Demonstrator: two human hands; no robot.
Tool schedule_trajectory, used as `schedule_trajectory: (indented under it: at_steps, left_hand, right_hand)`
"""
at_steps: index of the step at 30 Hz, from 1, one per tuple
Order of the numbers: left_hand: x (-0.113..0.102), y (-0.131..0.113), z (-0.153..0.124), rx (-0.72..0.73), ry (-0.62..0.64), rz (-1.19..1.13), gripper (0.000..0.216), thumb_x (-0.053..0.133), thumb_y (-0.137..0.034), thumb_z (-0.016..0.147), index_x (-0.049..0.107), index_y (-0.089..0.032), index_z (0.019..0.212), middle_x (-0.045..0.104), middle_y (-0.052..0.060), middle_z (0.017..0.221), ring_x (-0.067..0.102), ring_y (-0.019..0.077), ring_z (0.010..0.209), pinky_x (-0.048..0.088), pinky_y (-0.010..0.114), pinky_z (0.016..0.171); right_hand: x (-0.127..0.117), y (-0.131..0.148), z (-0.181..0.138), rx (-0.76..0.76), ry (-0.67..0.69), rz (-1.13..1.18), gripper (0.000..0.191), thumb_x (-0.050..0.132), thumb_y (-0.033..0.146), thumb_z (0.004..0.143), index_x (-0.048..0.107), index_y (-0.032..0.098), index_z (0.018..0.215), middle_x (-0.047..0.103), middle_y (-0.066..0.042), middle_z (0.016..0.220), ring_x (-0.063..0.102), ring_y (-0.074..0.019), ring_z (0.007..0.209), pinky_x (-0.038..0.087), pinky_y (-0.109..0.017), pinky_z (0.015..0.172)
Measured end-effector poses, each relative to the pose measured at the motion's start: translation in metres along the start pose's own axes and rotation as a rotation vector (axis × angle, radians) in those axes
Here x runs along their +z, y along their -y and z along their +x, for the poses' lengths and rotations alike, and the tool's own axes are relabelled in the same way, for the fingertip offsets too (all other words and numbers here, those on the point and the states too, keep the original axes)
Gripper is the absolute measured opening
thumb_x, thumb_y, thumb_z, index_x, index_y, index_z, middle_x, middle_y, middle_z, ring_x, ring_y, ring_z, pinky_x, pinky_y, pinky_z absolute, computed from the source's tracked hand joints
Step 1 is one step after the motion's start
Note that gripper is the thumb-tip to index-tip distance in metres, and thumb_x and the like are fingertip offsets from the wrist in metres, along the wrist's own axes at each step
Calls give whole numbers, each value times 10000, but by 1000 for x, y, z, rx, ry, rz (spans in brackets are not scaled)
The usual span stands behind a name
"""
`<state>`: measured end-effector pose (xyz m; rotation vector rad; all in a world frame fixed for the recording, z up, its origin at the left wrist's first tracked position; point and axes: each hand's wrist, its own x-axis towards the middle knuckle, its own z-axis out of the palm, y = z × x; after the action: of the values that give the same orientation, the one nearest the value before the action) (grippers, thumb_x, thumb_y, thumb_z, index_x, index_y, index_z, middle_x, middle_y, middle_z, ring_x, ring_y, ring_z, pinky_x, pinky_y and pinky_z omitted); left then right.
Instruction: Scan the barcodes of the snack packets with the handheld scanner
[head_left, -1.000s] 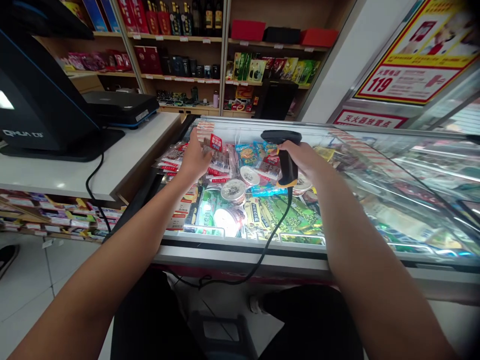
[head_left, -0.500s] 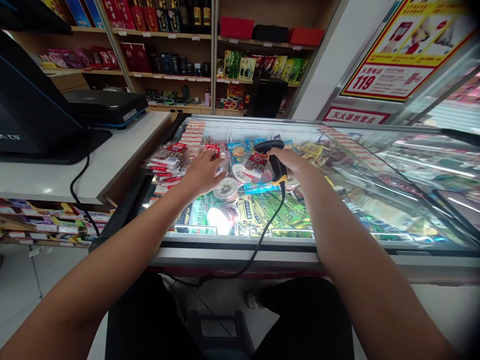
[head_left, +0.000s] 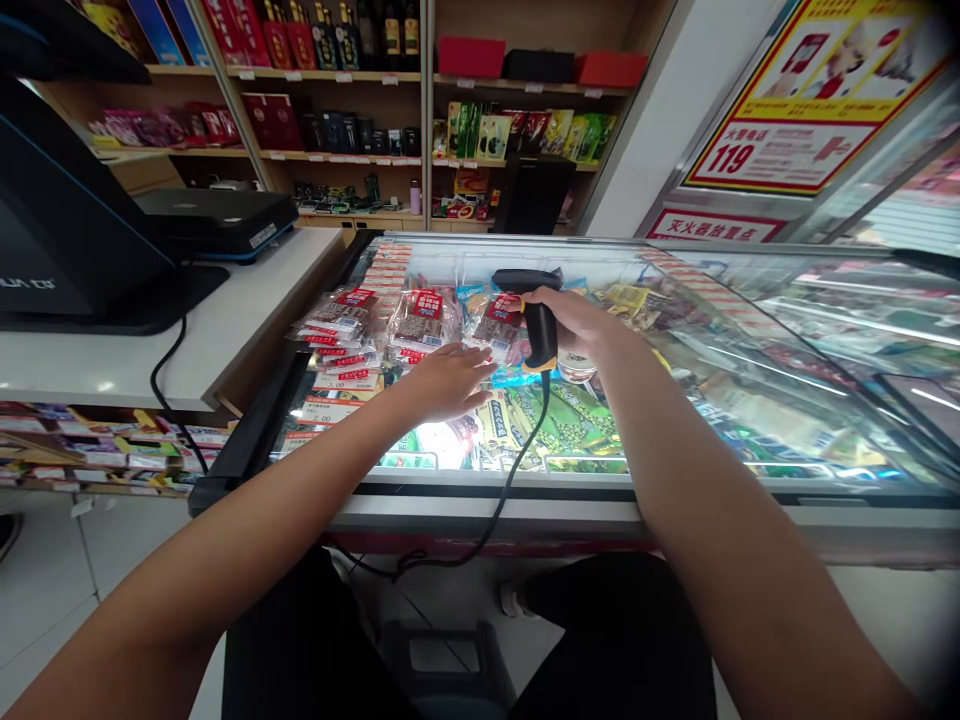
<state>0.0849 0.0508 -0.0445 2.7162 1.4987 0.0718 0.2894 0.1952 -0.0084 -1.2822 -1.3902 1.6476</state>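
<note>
My right hand (head_left: 564,312) is wrapped round the grip of a black and yellow barcode scanner (head_left: 538,330), whose head points left. Below the scanner's head lies a clear snack packet (head_left: 495,322) with a red label. My left hand (head_left: 451,382) has its fingers stretched out, the tips by that packet's lower edge; whether they touch it I cannot tell. Left of it, more red-labelled packets lie in a middle pile (head_left: 421,318) and a left pile (head_left: 339,312) on the glass top of the freezer (head_left: 480,508).
The scanner's cable (head_left: 517,470) droops over the freezer's front edge. Frozen goods (head_left: 577,425) show through the glass. To the left, a counter (head_left: 247,310) carries a black scale (head_left: 225,215) and a dark terminal (head_left: 67,220). A stool (head_left: 442,655) stands below.
My left hand has moved from the middle pile towards me and right, uncovering that pile. The scanner has shifted slightly left, over the right-hand packet, in my right hand.
</note>
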Motion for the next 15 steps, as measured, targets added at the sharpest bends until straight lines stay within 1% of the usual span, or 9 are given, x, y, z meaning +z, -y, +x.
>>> schedule_trajectory:
  at_steps: [2, 3, 4, 7, 8, 10, 12, 14, 15]
  left_hand:
    - [-1, 1, -1, -27, -34, -73, 595, 409, -441, 1088, 433, -163, 1613, 417, 138, 1703, 400, 307, 1573, 273, 526, 1323]
    - [-2, 1, -2, -48, -83, -120, 595, 432, -429, 1081, 413, -185, 1623, 393, 132, 1717, 382, 316, 1582, 307, 536, 1308]
    - [-3, 2, -2, -69, -163, -171, 602, 461, -407, 1071, 383, -211, 1635, 342, 127, 1742, 340, 325, 1602, 327, 548, 1298]
    - [-6, 4, 0, -165, -503, -378, 713, 579, -356, 1023, 268, -300, 1662, 127, 108, 1805, 152, 345, 1664, 304, 583, 1303]
    - [-8, 5, 2, -209, -595, -496, 766, 627, -363, 1000, 244, -319, 1662, 115, 110, 1805, 166, 352, 1660, 326, 584, 1292]
    - [-11, 8, 5, -300, -653, -807, 816, 693, -408, 962, 261, -309, 1647, 247, 147, 1767, 345, 371, 1593, 467, 577, 1198]
    - [-12, 11, 9, -352, -622, -1079, 709, 702, -451, 952, 416, -242, 1567, 478, 186, 1636, 539, 363, 1457, 573, 544, 1079]
    - [-12, 18, 11, -388, -660, -1182, 511, 694, -445, 956, 596, -188, 1387, 642, 187, 1466, 628, 343, 1361, 587, 526, 1055]
    - [-11, 22, 11, -410, -721, -1191, 423, 688, -426, 960, 643, -181, 1302, 681, 176, 1406, 650, 330, 1330, 586, 520, 1055]
  right_hand:
    - [4, 1, 0, -36, -31, -2, 228, 808, 300, 792, 676, 215, 957, 645, -65, 749, 653, -260, 719, 628, -452, 661]
    - [6, 2, -2, -73, -41, 13, 229, 794, 295, 791, 680, 212, 972, 667, -72, 781, 668, -263, 748, 627, -438, 677]
    - [7, 4, -4, -122, -42, 35, 233, 773, 299, 794, 685, 210, 991, 693, -80, 829, 683, -264, 787, 626, -422, 700]
    - [9, 13, -17, -267, -32, 54, 277, 709, 398, 818, 693, 215, 1025, 729, -85, 920, 705, -258, 882, 614, -367, 756]
    - [9, 17, -22, -299, -35, 34, 308, 691, 458, 827, 692, 220, 1023, 727, -84, 918, 706, -256, 891, 609, -357, 762]
    - [13, 21, -31, -349, -37, -14, 381, 654, 564, 838, 691, 229, 1017, 711, -78, 907, 702, -249, 885, 599, -345, 758]
    - [20, 23, -37, -388, -16, -36, 414, 637, 604, 841, 690, 235, 1020, 696, -73, 902, 695, -244, 877, 591, -343, 748]
    - [29, 23, -41, -410, 8, -24, 377, 653, 565, 837, 686, 236, 1020, 689, -67, 892, 688, -241, 875, 585, -340, 738]
    - [33, 23, -41, -418, 10, -12, 341, 664, 528, 833, 682, 235, 1007, 686, -65, 885, 684, -237, 873, 581, -335, 730]
